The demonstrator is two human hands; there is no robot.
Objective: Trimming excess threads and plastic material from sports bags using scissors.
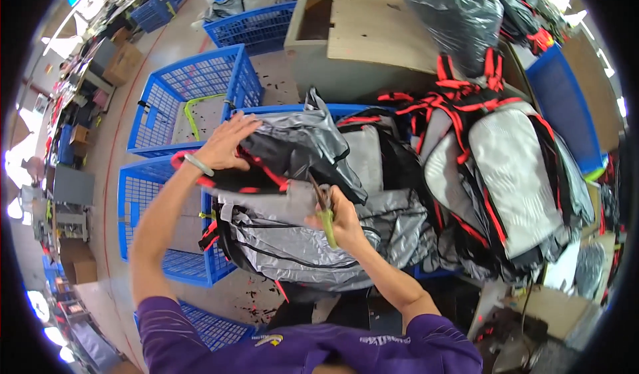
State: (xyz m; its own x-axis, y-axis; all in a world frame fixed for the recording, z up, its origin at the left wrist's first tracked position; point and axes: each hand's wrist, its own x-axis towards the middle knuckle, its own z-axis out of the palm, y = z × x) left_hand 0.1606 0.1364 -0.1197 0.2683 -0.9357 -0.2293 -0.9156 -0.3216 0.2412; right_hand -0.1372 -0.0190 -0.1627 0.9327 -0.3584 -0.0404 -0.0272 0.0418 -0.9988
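My left hand lies with outstretched fingers on a grey and black backpack with red edging, its thumb apart by the red-trimmed opening. A pale bracelet circles that wrist. My right hand is closed round a pair of scissors with yellow-green handles. The dark blades point up and away, against or just over the near side of the backpack; contact is hard to tell. Beneath, a silver-grey bag with black piping spreads out nearest my body.
Several grey and black backpacks with red straps are heaped at the right. Blue plastic crates stand at the left and far side. Beyond is a wooden table bearing a plastic-wrapped bundle. Scraps litter the floor.
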